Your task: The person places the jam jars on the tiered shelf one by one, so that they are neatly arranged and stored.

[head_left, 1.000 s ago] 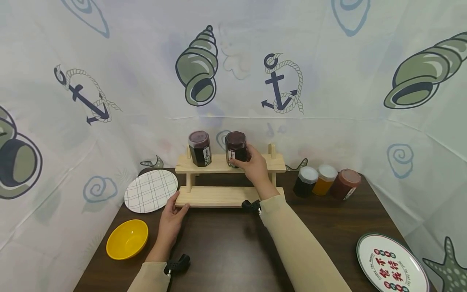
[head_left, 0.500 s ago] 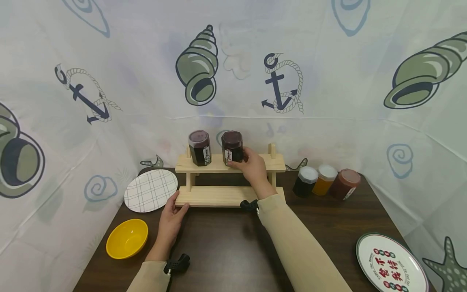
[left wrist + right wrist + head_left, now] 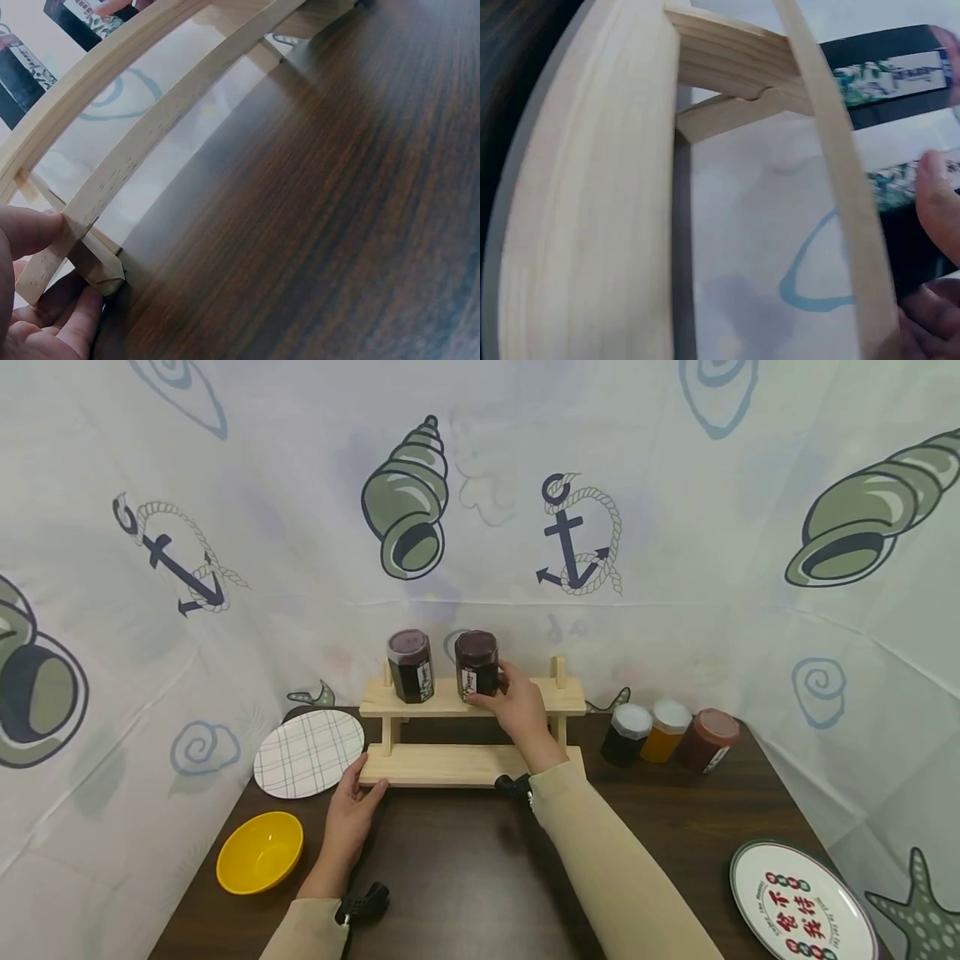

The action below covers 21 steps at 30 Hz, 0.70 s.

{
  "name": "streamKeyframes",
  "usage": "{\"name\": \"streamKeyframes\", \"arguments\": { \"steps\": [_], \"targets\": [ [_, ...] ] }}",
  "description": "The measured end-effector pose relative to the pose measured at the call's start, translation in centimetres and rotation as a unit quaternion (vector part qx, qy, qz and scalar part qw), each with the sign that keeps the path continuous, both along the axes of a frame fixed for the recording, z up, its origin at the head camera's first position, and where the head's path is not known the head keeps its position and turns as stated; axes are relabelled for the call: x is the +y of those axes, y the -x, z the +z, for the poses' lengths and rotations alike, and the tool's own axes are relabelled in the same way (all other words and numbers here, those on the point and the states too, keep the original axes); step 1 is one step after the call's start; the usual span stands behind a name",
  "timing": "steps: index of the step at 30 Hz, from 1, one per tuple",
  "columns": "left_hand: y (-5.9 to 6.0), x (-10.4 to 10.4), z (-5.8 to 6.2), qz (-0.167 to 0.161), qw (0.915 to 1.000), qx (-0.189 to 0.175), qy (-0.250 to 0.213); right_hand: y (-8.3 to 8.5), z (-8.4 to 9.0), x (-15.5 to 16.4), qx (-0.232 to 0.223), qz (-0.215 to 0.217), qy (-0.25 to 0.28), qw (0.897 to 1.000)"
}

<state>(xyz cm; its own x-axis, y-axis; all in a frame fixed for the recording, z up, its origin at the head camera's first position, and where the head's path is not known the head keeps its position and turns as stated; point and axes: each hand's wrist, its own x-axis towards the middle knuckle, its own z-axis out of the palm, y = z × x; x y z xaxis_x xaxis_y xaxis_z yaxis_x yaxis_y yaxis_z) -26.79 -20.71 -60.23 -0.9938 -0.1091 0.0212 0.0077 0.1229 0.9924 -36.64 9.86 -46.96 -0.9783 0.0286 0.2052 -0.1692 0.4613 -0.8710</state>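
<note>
A two-tier wooden rack (image 3: 435,765) stands at the back of the dark table. On its upper shelf, my right hand (image 3: 522,703) grips a dark jar (image 3: 477,662) with a purplish lid, thumb across the label and fingers at its right side. A matching jar (image 3: 410,667) stands upright to the left on the same shelf. My left hand (image 3: 351,814) holds the left end of the lower shelf; in the left wrist view the thumb (image 3: 30,229) lies on the board and fingers curl beneath. The right wrist view shows the labels of both jars side-on.
Right of the rack stand three jars: a dark one (image 3: 627,735), an amber one (image 3: 665,732) and a reddish one (image 3: 708,741). A white checked plate (image 3: 309,753) and a yellow bowl (image 3: 259,853) lie left. A plate with red characters (image 3: 757,885) sits front right. Printed cloth hangs behind.
The right hand has shifted its jar slightly left along the upper shelf, toward the other jar, then held still. The left hand keeps its place on the rack.
</note>
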Motion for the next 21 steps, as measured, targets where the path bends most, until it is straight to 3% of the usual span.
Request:
{"name": "streamKeyframes", "arguments": {
  "steps": [4,10,21],
  "targets": [
    [0.0,-0.1,-0.2,0.002,1.0000,0.001,-0.002,-0.5,0.5,0.6,-0.015,0.007,0.024,1.000],
    [0.0,0.0,-0.2,-0.002,1.0000,0.000,-0.002,-1.9,1.5,2.2,0.009,0.003,0.023,1.000],
    [0.1,-0.1,-0.3,-0.003,0.9999,0.010,-0.011,-4.8,2.6,6.2,0.124,-0.065,-0.024,0.990]
  ]
}}
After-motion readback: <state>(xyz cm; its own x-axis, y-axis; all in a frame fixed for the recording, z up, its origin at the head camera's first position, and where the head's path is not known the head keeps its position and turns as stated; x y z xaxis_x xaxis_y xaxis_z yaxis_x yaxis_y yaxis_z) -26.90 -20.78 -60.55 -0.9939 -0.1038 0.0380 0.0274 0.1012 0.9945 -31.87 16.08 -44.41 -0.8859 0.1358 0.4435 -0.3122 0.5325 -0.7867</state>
